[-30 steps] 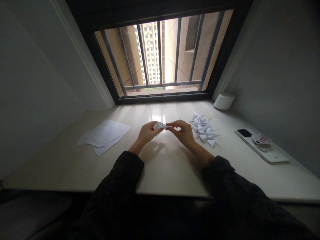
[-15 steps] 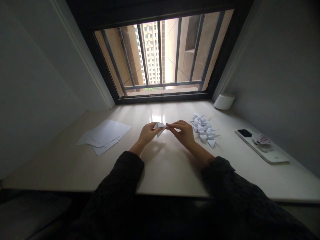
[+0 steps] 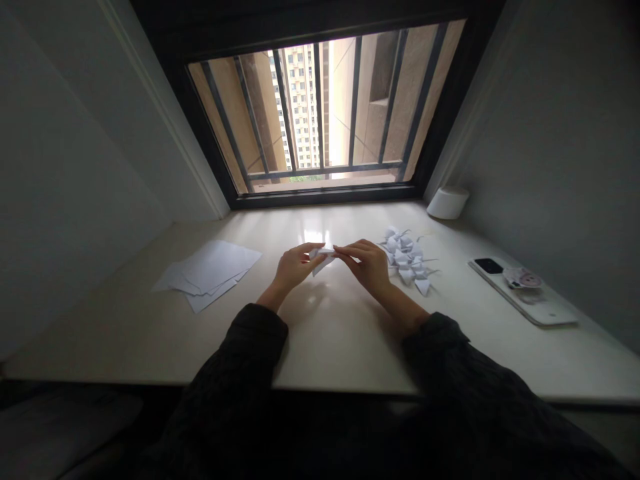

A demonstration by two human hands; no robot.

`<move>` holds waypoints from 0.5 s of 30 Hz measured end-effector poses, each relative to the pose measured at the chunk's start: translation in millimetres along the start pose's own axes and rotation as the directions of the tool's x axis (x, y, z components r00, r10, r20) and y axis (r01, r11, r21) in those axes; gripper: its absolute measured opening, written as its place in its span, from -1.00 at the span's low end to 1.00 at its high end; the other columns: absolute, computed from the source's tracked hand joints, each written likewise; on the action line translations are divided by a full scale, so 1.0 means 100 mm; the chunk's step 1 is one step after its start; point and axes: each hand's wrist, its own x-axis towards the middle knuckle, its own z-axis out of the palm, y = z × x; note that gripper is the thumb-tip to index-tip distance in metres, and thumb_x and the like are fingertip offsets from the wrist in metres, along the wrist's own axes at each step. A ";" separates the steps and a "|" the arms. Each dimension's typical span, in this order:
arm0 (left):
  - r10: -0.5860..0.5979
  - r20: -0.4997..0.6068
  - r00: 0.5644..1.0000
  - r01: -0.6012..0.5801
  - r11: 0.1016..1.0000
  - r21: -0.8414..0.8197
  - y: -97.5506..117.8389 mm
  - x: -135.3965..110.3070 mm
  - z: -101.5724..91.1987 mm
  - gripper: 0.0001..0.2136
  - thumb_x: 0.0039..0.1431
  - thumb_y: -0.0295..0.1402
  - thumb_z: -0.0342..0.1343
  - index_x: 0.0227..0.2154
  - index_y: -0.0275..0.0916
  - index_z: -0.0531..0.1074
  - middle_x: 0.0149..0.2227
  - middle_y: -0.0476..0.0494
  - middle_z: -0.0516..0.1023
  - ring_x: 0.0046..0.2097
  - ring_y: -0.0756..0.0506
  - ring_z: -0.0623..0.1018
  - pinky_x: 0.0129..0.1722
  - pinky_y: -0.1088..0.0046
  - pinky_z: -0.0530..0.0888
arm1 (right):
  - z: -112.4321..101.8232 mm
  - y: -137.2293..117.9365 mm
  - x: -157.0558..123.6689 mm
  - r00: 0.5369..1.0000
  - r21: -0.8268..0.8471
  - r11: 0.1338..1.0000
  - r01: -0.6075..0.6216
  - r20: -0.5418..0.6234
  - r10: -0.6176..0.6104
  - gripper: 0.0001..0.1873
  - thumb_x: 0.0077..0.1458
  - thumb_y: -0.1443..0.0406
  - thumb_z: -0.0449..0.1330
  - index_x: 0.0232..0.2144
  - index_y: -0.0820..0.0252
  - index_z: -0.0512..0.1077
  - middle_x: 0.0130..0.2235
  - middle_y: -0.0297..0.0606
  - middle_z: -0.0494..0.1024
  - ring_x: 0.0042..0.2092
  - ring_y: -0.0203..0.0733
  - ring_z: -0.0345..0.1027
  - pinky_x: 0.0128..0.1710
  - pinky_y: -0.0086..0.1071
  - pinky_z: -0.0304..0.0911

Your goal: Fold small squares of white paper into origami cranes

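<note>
Between my two hands, above the pale tabletop [image 3: 340,347], is a small piece of folded white paper [image 3: 320,264]. My left hand [image 3: 294,267] is closed on its left side, with thumb and fingers pinching it. On the other side my right hand [image 3: 367,263] pinches the right end between thumb and fingertips. Part of the paper is hidden behind the fingers. Just right of my right hand lies a cluster of several folded paper cranes [image 3: 406,257] with thin pointed ends.
Loose white paper sheets [image 3: 215,267] lie overlapping at the left. At the right is a white phone [image 3: 530,300] with a grip on its back. A white rounded object [image 3: 448,202] stands in the far right corner, beside the barred window [image 3: 325,113].
The fingers of my left hand have shifted over the folded paper, and its angle has changed slightly. My right hand keeps its pinch in nearly the same place.
</note>
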 end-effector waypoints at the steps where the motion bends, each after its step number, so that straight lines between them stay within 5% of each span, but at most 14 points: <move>1: -0.011 0.007 1.000 0.011 1.000 0.003 -0.01 0.00 0.00 -0.67 0.00 -0.18 0.24 -0.14 -0.11 0.54 -0.15 -0.12 0.60 -0.30 -0.08 0.56 -0.31 0.42 0.51 | 0.00 0.00 0.00 1.000 0.002 1.000 -0.001 0.002 0.001 -0.84 0.12 0.20 0.20 -0.28 -0.04 0.58 -0.34 -0.33 0.63 -0.35 -0.18 0.41 -0.33 -0.30 0.29; 6: -0.085 0.028 0.996 0.088 0.985 -0.150 -0.05 0.03 0.01 -0.61 0.00 -0.18 0.23 -0.08 -0.16 0.51 -0.16 -0.19 0.60 -0.24 -0.11 0.56 -0.25 0.36 0.50 | 0.00 -0.05 0.02 0.998 0.149 0.987 -0.061 0.018 0.059 -0.80 0.06 0.20 0.26 -0.22 0.01 0.56 -0.33 -0.29 0.62 -0.32 -0.18 0.41 -0.28 -0.28 0.31; 10: -0.189 0.101 0.977 0.214 0.875 -0.434 -0.03 0.04 0.04 -0.51 -0.03 -0.20 0.26 -0.01 -0.26 0.45 -0.18 -0.24 0.59 -0.21 -0.11 0.56 -0.19 0.31 0.50 | 0.05 -0.05 0.02 0.980 0.365 0.910 -0.196 0.049 0.192 -0.74 0.02 0.15 0.28 -0.19 0.01 0.54 -0.29 -0.28 0.60 -0.33 -0.21 0.41 -0.32 -0.31 0.33; 15: -0.189 0.142 0.972 0.236 0.805 -0.545 0.02 0.02 0.08 -0.48 -0.08 -0.27 0.30 0.01 -0.24 0.43 -0.15 -0.22 0.59 -0.16 -0.12 0.56 -0.07 0.25 0.47 | 0.12 -0.02 0.01 0.958 0.482 0.828 -0.287 0.116 0.264 -0.69 -0.01 0.11 0.28 -0.19 0.02 0.55 -0.29 -0.26 0.55 -0.33 -0.24 0.41 -0.37 -0.35 0.33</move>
